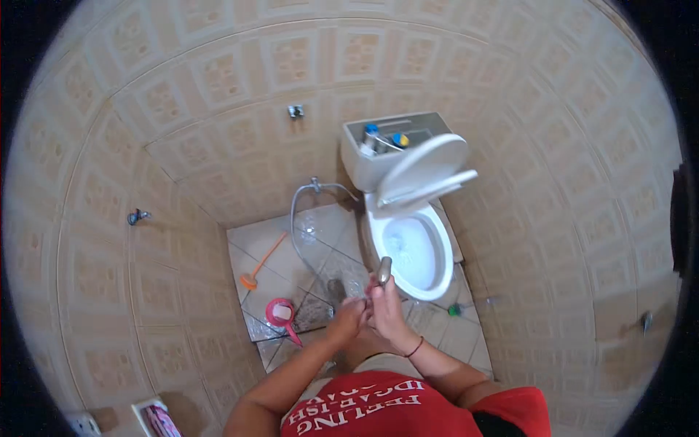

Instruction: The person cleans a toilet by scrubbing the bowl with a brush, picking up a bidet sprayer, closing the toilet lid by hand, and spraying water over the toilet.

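Your right hand (389,313) has its grip closed around the metal spray head (384,269), whose tip stands up beyond your fingers, near the front of the toilet bowl (445,255). Your left hand (348,319) is curled right beside it; you can't tell from here what that grip closes on. The flexible hose (293,218) hangs from the wall valve (315,185) and loops down toward your hands.

The head looks rigid and fairly light, and is probably slick when wet, so hold it around the body, below the tip. The hose should bend easily but may tug or kink if pulled hard.

Mind the bowl's hard rim and the raised lid (429,164), with bottles (371,135) in the tank (357,164) behind. The widest room for your hands is left of the bowl, over the tiled floor (335,240), though the hose crosses it. Toward the floor's left edge lie an orange brush (250,281) and a pink dipper (270,311); a green-headed brush (454,310) lies near its right edge.
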A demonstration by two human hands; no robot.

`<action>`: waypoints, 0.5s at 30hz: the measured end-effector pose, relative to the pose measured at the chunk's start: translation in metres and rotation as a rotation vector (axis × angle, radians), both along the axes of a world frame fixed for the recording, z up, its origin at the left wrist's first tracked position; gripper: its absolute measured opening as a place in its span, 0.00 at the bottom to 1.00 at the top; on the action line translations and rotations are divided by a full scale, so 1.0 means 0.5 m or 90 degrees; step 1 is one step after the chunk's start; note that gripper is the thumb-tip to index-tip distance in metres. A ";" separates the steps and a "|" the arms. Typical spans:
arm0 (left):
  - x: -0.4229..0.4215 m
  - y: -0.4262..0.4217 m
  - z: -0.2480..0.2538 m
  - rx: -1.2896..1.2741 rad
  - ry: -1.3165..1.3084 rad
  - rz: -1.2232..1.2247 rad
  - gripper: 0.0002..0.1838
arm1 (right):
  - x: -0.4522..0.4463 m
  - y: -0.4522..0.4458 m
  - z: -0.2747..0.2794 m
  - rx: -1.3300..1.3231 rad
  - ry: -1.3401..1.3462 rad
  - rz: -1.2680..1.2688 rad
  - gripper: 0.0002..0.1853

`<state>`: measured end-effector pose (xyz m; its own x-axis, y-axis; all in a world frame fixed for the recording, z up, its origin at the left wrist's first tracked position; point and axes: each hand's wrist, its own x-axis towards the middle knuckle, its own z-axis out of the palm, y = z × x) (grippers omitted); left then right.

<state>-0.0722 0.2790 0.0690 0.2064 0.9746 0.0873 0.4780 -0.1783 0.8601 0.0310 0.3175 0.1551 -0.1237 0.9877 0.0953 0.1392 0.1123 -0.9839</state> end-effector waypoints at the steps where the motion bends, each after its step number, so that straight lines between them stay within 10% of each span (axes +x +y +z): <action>1: 0.032 -0.034 -0.007 -0.017 0.031 -0.004 0.13 | 0.048 -0.020 -0.017 -0.062 0.053 0.014 0.14; 10: 0.217 -0.212 0.049 -0.194 0.146 -0.090 0.13 | 0.211 -0.200 -0.071 -0.337 0.330 -0.215 0.18; 15: 0.225 -0.233 0.033 -0.121 0.114 -0.077 0.22 | 0.299 -0.172 -0.088 -0.217 0.176 -0.093 0.18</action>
